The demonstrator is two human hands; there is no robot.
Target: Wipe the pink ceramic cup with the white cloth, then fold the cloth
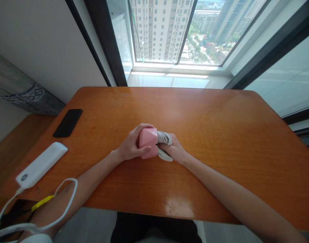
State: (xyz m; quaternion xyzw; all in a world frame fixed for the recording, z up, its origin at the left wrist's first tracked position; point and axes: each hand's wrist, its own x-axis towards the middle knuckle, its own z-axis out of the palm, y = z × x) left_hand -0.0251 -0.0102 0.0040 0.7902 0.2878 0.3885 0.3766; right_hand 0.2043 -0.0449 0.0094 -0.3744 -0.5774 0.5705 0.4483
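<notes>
My left hand point(134, 144) is closed around a small pink faceted object point(149, 140), with the thumb across its near side and the fingers over its far side. A light grey-white cloth point(164, 138) is bunched against the object's right end, and a flap of it hangs below. My right hand point(174, 148) grips this cloth, its fingers partly covered by the folds. Whether some cloth goes inside the pink object cannot be seen. Both hands are close together above the middle of the wooden table point(210, 128).
At the table's left side lie a black phone point(67, 123) and a white power bank point(41, 165). A white cable point(74, 192) with a yellow tag point(42, 203) loops over my left forearm. Beyond the far edge is a window point(179, 33); a curtain point(28, 87) hangs at left.
</notes>
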